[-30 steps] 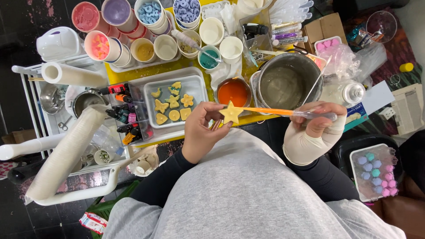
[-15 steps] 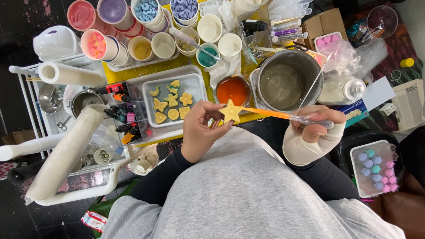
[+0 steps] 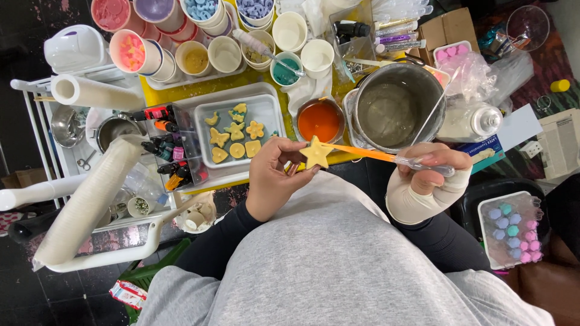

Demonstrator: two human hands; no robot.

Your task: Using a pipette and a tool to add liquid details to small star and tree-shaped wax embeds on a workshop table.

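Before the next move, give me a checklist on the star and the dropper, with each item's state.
1. Left hand grips the yellow star by its edge: ok.
2. Right hand holds the dropper: ok.
3. Dropper tip meets the star: ok.
4. Orange liquid fills the dropper stem: ok.
5. Star level: cannot tell.
6. Orange bowl close behind the star: ok.
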